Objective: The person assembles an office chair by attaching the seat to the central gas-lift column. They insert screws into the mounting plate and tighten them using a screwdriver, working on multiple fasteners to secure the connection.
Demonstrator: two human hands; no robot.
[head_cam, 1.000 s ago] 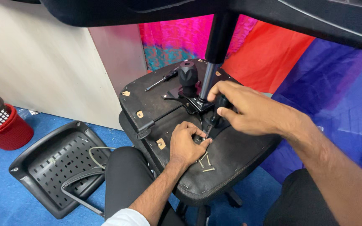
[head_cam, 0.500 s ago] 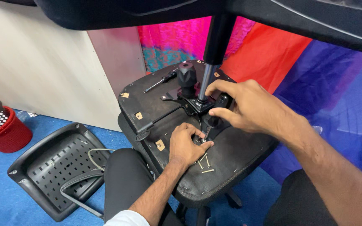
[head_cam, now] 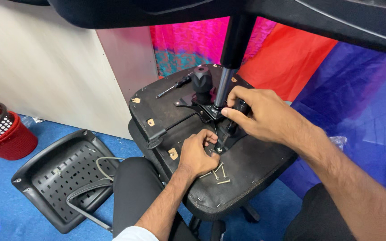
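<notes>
- Two hands work on the underside of an upturned office chair seat [head_cam: 246, 178], seen in the head view.
- Left hand [head_cam: 196, 155]: curled, fingertips pinched together on a small bolt [head_cam: 219, 149] at the near edge of the black metal mechanism plate [head_cam: 208, 111]. Whether a tool sits between the fingers cannot be told.
- Right hand [head_cam: 264, 116]: fingers wrapped around a black lever [head_cam: 241, 108] on the plate, just beside the gas-lift column [head_cam: 225, 87].
- Column: rises upright from the plate near the seat's middle to the chair base [head_cam: 291, 13] overhead.
- Round black knob [head_cam: 201, 81]: stands on the plate, on the far side of the column's foot.
- Loose screws [head_cam: 220, 175]: lie on the seat near its front edge, just beside the left hand.
- Screwdriver [head_cam: 174, 86]: lies at the seat's far left corner, well apart from both hands.
- Floor: a perforated black backrest panel [head_cam: 59, 176] lies on blue carpet to the seat's left; a red basket [head_cam: 5, 136] stands beyond it by the wall.
</notes>
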